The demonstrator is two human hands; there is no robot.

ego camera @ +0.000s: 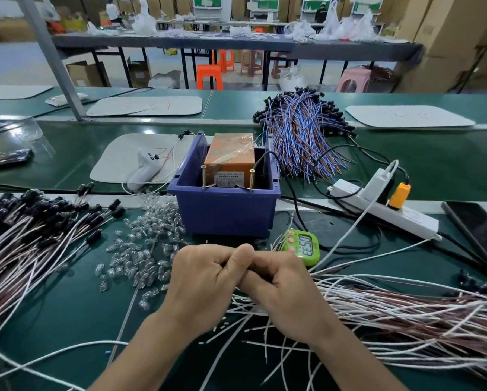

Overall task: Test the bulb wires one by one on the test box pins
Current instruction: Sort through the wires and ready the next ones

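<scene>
Head view, landmark: the blue bin [225, 213] on the green bench [405, 165].
Your left hand [200, 280]: just in front of the bin, fingers curled, thumb pressed against your right hand.
Your right hand [281, 289]: touching the left, fingers curled in; you pinch something small between both hands, but what it is cannot be told.
Test box [231, 156]: orange, taped, standing inside the bin.
Pins [203, 176]: two brass screws upright at the bin's near inner edge, one left, one right [251, 180], well apart from your hands.
Bulb wires [405, 311]: white and reddish leads spread to the right front of the bin, reaching under your right hand.
Loose bulbs [140, 255]: clear glass heap at the bin's left front.
Capped wires [33, 230]: black-ended pile far left of the bin.
Blue wires [301, 131]: bundle behind the bin, to its right.
Timer [304, 245]: green, just right of the bin's front corner.
Power strip [383, 207]: white, right of the bin.
</scene>
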